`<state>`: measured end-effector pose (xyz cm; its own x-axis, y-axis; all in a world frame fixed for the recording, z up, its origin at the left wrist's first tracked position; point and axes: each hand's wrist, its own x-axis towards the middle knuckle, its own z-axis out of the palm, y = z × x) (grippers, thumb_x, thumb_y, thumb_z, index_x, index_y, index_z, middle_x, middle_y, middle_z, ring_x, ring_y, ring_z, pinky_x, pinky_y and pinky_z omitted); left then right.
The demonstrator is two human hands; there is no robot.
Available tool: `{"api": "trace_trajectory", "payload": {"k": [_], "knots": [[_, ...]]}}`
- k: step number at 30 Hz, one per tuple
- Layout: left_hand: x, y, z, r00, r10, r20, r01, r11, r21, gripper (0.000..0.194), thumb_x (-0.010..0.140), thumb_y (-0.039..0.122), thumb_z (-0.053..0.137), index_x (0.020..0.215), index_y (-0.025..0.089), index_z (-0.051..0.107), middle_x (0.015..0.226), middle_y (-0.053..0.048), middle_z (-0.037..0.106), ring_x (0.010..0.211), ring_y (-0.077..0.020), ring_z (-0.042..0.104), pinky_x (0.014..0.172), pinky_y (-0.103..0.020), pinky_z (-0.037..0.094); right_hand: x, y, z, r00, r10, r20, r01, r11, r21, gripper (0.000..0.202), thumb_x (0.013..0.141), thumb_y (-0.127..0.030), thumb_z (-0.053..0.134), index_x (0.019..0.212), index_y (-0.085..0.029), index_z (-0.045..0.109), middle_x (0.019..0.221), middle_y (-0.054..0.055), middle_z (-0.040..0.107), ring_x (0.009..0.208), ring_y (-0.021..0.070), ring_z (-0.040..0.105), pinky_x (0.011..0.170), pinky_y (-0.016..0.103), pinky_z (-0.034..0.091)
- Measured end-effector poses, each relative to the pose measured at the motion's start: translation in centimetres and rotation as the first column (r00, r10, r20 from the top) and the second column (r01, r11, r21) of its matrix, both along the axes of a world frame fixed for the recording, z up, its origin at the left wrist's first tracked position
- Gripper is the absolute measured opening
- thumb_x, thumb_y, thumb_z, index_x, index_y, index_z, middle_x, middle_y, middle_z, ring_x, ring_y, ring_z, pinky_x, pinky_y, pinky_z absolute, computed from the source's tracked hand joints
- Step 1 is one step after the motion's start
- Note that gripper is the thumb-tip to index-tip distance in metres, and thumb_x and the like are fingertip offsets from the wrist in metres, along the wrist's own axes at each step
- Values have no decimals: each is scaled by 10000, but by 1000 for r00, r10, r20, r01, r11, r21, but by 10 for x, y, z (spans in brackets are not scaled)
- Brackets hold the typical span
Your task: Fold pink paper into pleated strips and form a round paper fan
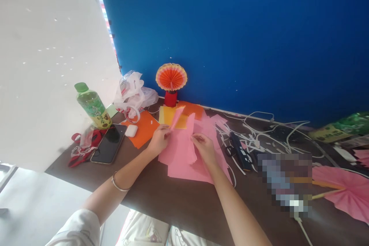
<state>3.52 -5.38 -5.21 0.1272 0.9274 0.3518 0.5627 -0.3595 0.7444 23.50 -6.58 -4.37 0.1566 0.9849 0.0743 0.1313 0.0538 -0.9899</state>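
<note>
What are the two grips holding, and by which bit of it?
The left grip pinches a folded pink paper strip near its lower end; the right grip pinches another pink strip near its middle. I can't tell whether they're joined.

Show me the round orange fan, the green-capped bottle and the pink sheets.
Round orange fan point(171, 77): head view, pleated middle.
Green-capped bottle point(94, 107): head view, label.
Pink sheets point(179, 148): head view, flat part.

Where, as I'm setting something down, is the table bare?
The table is bare between pink sheets and front edge, with a smaller patch between phone and left forearm. Crowded: right, among cables; back left, around the plastic bag.
</note>
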Motion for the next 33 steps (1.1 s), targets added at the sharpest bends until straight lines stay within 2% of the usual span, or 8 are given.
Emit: {"api": "trace_trajectory", "payload": {"k": [3, 7, 9, 12, 14, 17, 25, 33], "knots": [[-11, 2, 4, 980, 47, -192, -22, 991, 131, 326, 754, -14, 377, 848, 141, 647, 1126, -108, 544, 1007, -214, 545, 865, -372, 487, -1, -3, 5, 997, -37, -62, 37, 999, -11, 257, 621, -384, 719, 772, -190, 646, 817, 41, 658, 817, 199, 607, 786, 341, 474], [-16, -1, 12, 915, 140, -378, -83, 983, 162, 324, 729, -27, 378, 874, 122, 627, 1150, -146, 531, 1074, -299, 477, 892, -503, 424, -5, -6, 8, 986, -85, -147, 81, 996, -30, 255, 621, -349, 727, 806, -203, 630, 859, 31, 652, 848, 193, 611, 803, 338, 478], [-10, -6, 15, 944, 122, -307, -82, 987, 140, 280, 773, 44, 426, 977, 130, 599, 1169, -150, 514, 1102, -300, 461, 911, -504, 407, -10, -8, 8, 983, -90, -161, 87, 996, -26, 272, 625, -336, 727, 836, -203, 620, 884, 33, 649, 865, 189, 611, 810, 337, 478], [10, -19, 18, 998, -59, 1, 59, 997, -41, 361, 833, 239, 498, 1182, 151, 474, 1154, -134, 521, 1028, -229, 528, 890, -407, 450, -18, -12, 9, 983, -98, -158, 101, 995, 14, 269, 643, -332, 717, 850, -199, 607, 917, 40, 645, 876, 181, 608, 811, 333, 476], [23, -27, 18, 963, -126, 240, 189, 946, -264, 453, 844, 322, 505, 1250, 155, 394, 1113, -128, 550, 987, -204, 565, 866, -376, 468, -24, -14, 9, 980, -101, -174, 109, 993, 39, 255, 650, -332, 712, 833, -196, 599, 919, 39, 643, 870, 176, 608, 804, 330, 477], [36, -35, 17, 874, -122, 470, 347, 833, -430, 586, 800, 369, 583, 1282, 160, 323, 1012, -103, 590, 932, -190, 601, 853, -366, 471, -30, -16, 9, 980, -84, -182, 92, 995, 36, 250, 651, -338, 709, 819, -195, 593, 894, 36, 642, 850, 173, 610, 778, 325, 484], [25, -30, 25, 839, -118, 532, 418, 766, -489, 700, 659, 245, 722, 1245, 203, 341, 813, -16, 590, 709, -149, 640, 718, -331, 498, -30, -14, 10, 957, -102, -272, 108, 994, 6, 339, 602, -295, 747, 877, -211, 567, 946, 32, 624, 895, 177, 605, 769, 319, 507], [13, -21, 25, 737, -323, 594, 614, 687, -389, 280, 752, 337, 634, 878, 177, 442, 624, 30, 575, 420, -53, 490, 471, -201, 417, -19, -8, 15, 816, -141, -561, 123, 990, -69, 423, 565, -225, 774, 924, -246, 551, 972, -9, 584, 882, 147, 610, 777, 282, 535]]}}
